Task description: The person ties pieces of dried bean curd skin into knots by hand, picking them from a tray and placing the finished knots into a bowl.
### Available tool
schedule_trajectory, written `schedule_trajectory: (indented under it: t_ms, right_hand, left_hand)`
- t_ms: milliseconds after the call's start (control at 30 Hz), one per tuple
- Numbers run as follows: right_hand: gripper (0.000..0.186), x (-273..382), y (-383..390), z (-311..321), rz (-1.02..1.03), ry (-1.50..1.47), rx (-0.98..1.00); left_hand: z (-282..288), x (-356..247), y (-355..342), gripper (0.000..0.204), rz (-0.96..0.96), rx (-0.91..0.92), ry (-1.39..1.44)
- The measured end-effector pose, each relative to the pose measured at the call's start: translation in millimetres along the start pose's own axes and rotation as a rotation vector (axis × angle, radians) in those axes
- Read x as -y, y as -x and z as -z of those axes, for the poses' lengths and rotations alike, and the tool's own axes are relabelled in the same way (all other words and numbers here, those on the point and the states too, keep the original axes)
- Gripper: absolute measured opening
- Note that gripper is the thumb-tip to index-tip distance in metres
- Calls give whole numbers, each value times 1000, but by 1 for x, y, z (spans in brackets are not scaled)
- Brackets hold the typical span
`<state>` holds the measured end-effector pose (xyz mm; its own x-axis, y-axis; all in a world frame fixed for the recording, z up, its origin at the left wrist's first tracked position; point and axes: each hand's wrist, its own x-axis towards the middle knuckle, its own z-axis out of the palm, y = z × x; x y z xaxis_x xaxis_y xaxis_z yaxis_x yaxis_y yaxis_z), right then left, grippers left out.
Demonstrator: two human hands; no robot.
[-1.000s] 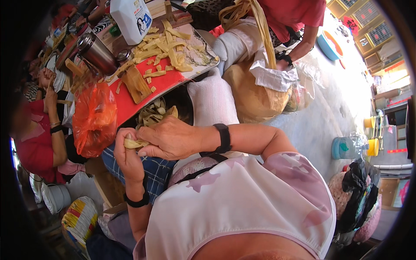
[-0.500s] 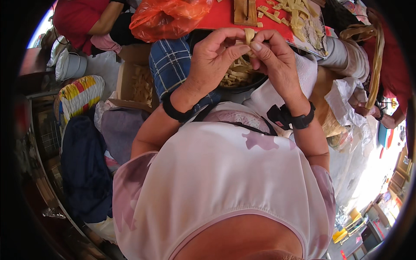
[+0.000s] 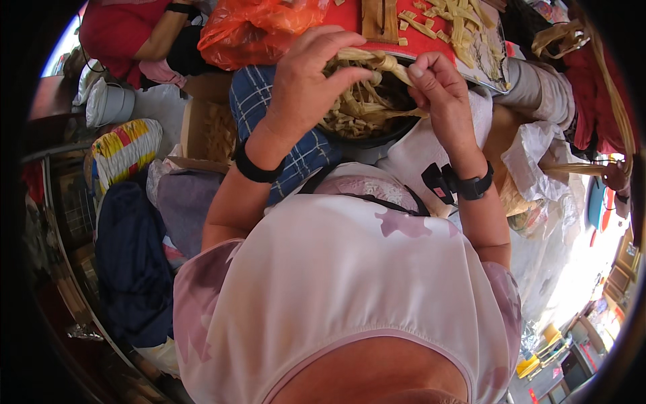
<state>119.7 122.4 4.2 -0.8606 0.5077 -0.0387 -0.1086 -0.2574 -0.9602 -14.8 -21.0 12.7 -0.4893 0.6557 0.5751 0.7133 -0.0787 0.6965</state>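
My right hand [image 3: 441, 87] pinches one end of a flat, pale yellow strip [image 3: 385, 62] between thumb and fingertips. A knot or fold shows in the strip close to that hand. My left hand [image 3: 296, 81] is opened wide, its thumb and fingers apart near the strip's other end; whether they touch it I cannot tell. Below both hands is a dark round bowl [image 3: 370, 141], holding several short knotted pieces [image 3: 346, 122] and longer loose strips of the same material.
Ahead, a red tabletop [image 3: 343, 23] carries a wooden block [image 3: 380, 20], an orange plastic bag [image 3: 262, 30] and more strips [image 3: 461, 30]. A cardboard box [image 3: 195, 128] with pieces stands left. Other people sit at far left and right; the right one handles long strips [image 3: 612, 87].
My hands have moved apart. The left has let its pinch go and opened, moving left, while the right keeps hold of the strip. At right, the other person's strips have shifted.
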Motion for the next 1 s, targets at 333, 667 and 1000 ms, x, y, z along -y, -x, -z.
schedule_trajectory:
  t_ms: [333,667,1000]
  right_hand:
    - [17,-34,1,3,-27,409,246]
    - [13,-17,-11,-15,165,428,147]
    - [15,-16,-82,27,213,415,-91]
  left_hand:
    - [-11,8,18,13,-117,396,-361]
    - [-14,65,-18,9,-314,199,-536]
    - [-35,86,-53,23,314,356,296]
